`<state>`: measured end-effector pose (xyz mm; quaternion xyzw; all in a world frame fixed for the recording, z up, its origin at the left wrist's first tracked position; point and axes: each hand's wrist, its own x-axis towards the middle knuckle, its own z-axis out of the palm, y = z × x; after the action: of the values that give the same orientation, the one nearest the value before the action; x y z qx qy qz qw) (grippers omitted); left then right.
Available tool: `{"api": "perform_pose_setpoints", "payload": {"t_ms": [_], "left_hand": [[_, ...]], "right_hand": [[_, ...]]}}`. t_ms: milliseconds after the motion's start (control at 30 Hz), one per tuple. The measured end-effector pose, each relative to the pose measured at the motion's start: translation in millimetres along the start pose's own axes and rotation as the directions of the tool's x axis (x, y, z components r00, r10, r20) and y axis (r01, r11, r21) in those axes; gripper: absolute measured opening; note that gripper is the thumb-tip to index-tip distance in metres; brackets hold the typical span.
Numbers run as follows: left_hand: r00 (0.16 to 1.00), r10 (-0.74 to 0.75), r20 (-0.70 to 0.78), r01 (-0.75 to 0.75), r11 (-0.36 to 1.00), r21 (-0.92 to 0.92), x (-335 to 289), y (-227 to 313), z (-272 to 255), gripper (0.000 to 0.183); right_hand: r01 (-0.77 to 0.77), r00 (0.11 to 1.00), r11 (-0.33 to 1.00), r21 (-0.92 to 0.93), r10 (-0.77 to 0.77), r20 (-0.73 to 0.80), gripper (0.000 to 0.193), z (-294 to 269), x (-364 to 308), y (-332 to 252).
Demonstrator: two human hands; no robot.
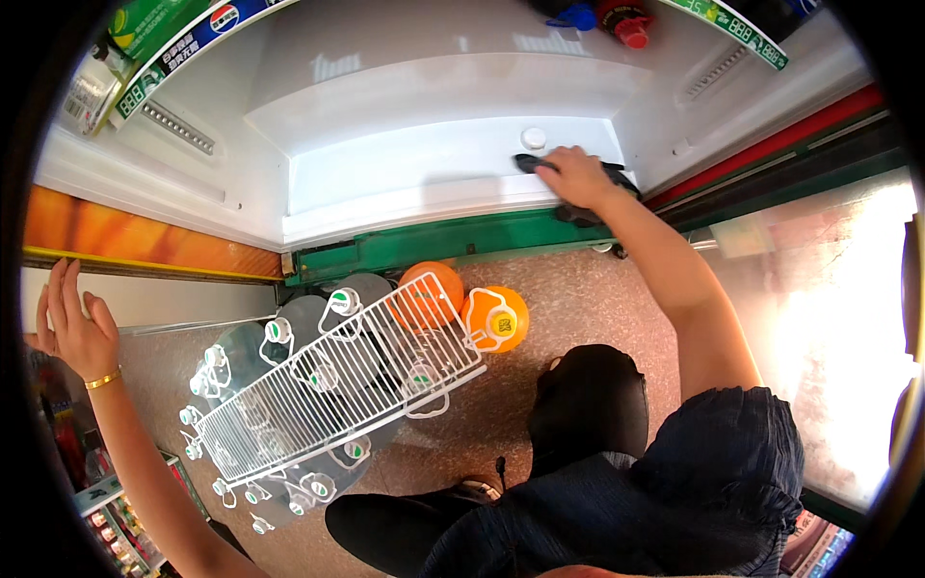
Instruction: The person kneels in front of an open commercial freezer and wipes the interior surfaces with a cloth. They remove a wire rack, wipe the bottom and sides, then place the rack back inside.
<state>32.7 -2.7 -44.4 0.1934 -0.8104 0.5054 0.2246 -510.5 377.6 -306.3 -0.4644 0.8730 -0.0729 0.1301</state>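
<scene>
My right hand (581, 180) reaches into the bottom of a white display fridge (395, 173). Bunched under it is a dark cloth (529, 163), pressed to the fridge floor near the front right corner; part of it hangs over the green front edge (424, 236). Just behind the hand sits a small white round piece (533, 139). At the far left, my left hand (79, 323) has its fingers stretched out and touches the edge of an orange-printed panel (154, 236). Nothing shows in that hand.
In front of the fridge, a white wire rack (337, 380) lies over several large clear jugs (231, 356) with white handles. An orange jug (497, 320) stands beside it. Drinks (626, 24) hang over the upper shelf edge. A glass door (819, 318) is at right.
</scene>
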Motion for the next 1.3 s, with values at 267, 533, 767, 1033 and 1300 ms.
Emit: {"api": "perform_pose_setpoints", "payload": {"t_ms": [267, 533, 767, 1033, 1300], "left_hand": [[0.997, 0.000, -0.072, -0.003, 0.999, -0.039, 11, 11, -4, 0.032], [1.000, 0.023, -0.010, -0.024, 0.999, -0.049, 0, -7, -6, 0.032], [1.000, -0.008, 0.003, 0.009, 0.999, -0.034, 4, 5, -3, 0.032], [0.999, 0.048, -0.020, -0.049, 0.998, -0.043, 6, -2, -10, 0.032], [0.995, 0.068, -0.074, -0.076, 0.991, -0.109, 7, -2, -5, 0.032]], "right_hand": [[-0.363, 0.782, 0.785, 0.502, 0.549, -0.295, 0.033, 5, 30, 76], [-0.181, 0.971, 0.982, -0.058, 0.169, -0.166, 0.038, 12, 28, 29], [0.009, 0.988, 0.998, 0.069, 0.001, -0.155, 0.023, -1, 14, 51], [0.050, 0.998, 0.998, -0.048, -0.052, -0.025, 0.025, 16, 19, -20], [-0.075, 0.961, 0.822, -0.565, 0.211, 0.178, 0.028, -27, 2, 60]]}}
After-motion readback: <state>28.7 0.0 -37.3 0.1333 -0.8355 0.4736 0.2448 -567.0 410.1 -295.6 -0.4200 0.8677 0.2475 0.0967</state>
